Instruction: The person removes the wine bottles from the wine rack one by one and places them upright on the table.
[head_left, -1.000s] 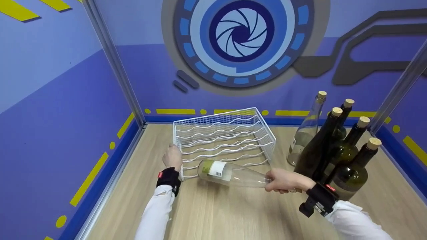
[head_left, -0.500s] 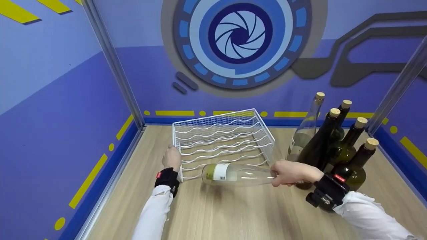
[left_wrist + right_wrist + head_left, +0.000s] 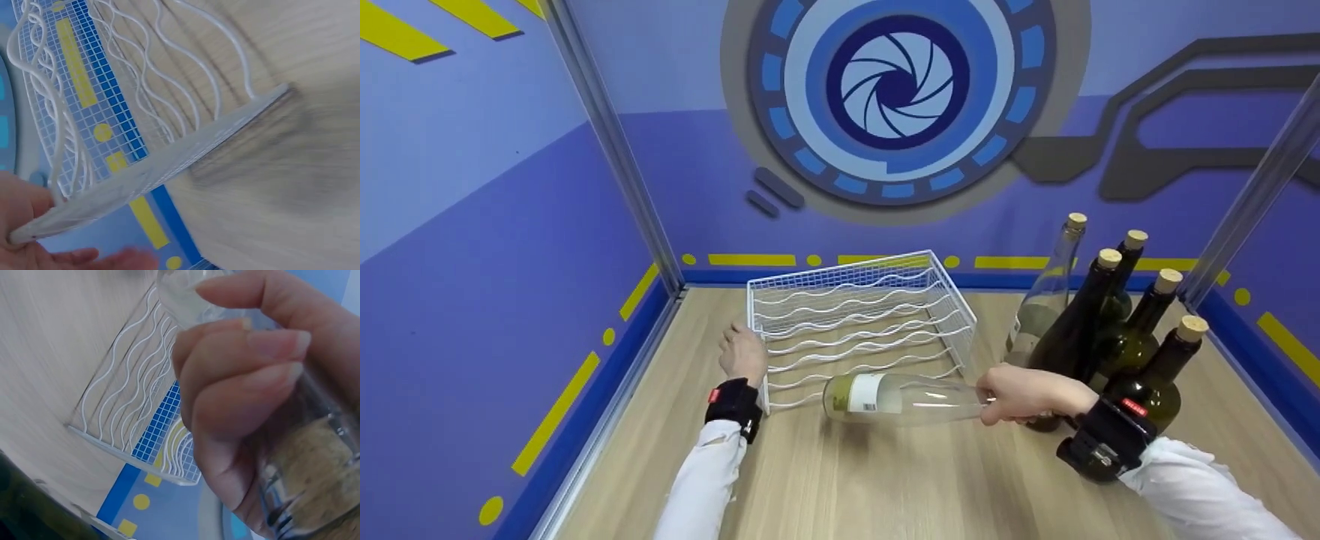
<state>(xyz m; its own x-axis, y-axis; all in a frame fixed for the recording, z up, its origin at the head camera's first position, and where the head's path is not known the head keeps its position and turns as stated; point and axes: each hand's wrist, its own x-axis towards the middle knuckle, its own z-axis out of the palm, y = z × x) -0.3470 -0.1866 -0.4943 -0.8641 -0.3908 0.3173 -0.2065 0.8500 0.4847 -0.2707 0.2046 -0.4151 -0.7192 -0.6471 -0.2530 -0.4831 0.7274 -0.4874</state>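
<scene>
A white wire bottle rack with wavy bars lies on the table. My left hand is at its left side, fingers loosened and spread outward; in the left wrist view, the side panel passes between thumb and fingers. My right hand grips the neck of a clear glass wine bottle, held sideways just in front of the rack with its base pointing left. It has a green and white label. In the right wrist view a cork shows inside the neck, past the curled fingers.
Several corked wine bottles stand at the right: a clear bottle at the back, a dark bottle and an olive-green bottle nearest the right forearm. A blue printed wall closes off the back, and another bounds the left.
The right hand has carried the clear bottle slightly right and levelled it. The left hand's fingers, curled at the rack's side earlier, have opened outward. The rack looks unmoved.
</scene>
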